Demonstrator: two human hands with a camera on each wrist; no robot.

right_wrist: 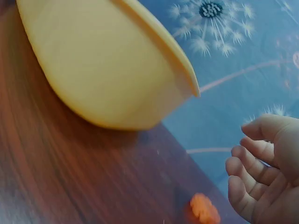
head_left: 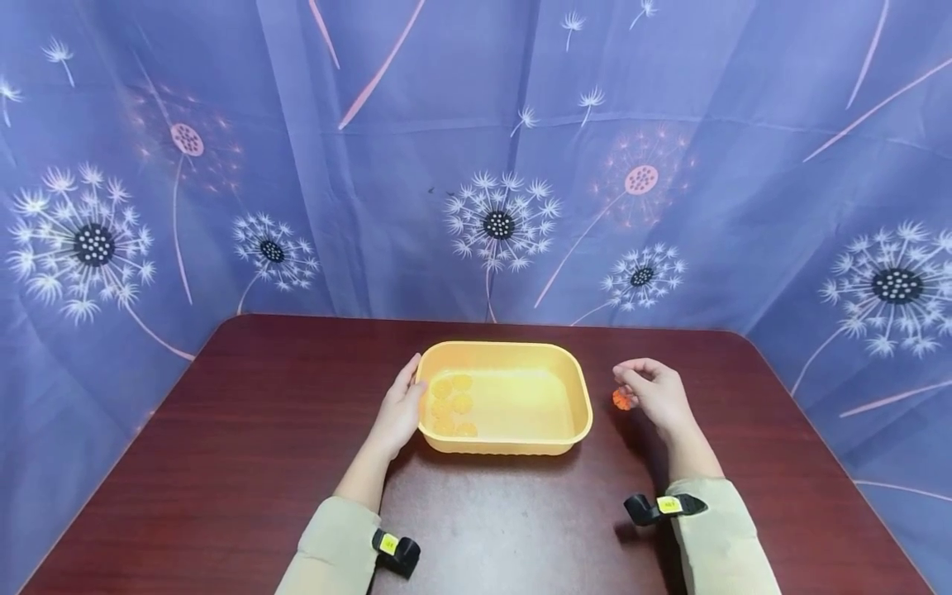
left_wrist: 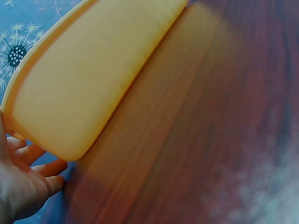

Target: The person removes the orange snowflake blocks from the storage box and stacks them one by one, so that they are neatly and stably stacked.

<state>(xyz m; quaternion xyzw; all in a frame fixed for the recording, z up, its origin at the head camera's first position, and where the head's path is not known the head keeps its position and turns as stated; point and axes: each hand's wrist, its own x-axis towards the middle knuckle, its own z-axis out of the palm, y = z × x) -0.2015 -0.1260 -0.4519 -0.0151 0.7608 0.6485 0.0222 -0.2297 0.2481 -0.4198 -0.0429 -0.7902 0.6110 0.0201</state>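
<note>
Right hand (head_left: 656,395): loosely curled, holding nothing, just beside the orange piece (head_left: 621,400), towards the far right corner of the tabletop (head_left: 759,446). Left hand (head_left: 398,413): gripping the yellow tray (head_left: 506,447). Probably light, fairly firm, perhaps slippery; pinch across 2 opposite edges.

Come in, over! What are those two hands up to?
Left hand grips yellow bin. Right hand empty, near orange piece. Nothing seen blocking between orange piece and yellow bin.
</note>
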